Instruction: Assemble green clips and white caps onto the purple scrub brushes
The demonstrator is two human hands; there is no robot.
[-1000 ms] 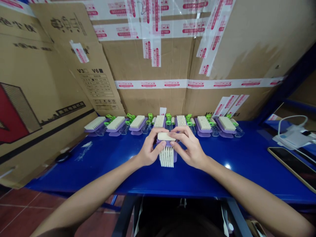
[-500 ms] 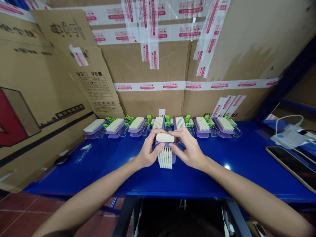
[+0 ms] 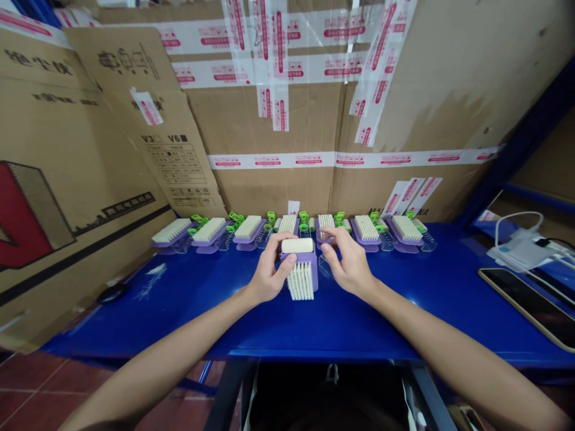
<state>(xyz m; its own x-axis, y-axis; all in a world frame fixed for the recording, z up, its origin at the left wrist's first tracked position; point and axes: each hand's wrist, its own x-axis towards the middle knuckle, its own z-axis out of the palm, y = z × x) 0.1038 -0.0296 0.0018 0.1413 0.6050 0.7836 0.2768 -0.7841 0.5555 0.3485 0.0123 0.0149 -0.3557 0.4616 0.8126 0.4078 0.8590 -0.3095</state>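
Observation:
My left hand (image 3: 270,272) grips a purple brush (image 3: 300,281) at its left side, thumb in front and fingers behind. White bristles in rows hang from the brush's lower part, and a cream-coloured bar (image 3: 297,245) lies across its top. To the right of the brush is my right hand (image 3: 353,263), apart from it, thumb and forefinger spread with nothing seen between them. Behind both hands several similar brushes stand in a row with bristles up, among them a left one (image 3: 249,228) and a right one (image 3: 366,228). Green clips (image 3: 304,218) on clear parts sit beside them.
The blue table (image 3: 215,323) backs onto taped cardboard (image 3: 278,131). A phone (image 3: 530,305) and a white device with cables (image 3: 521,245) lie at the right. A round black object (image 3: 112,293) sits near the left edge.
My right hand has let go of the brush and moved a little to the right, its fingers opening. My left hand keeps its hold. The view has shifted slightly.

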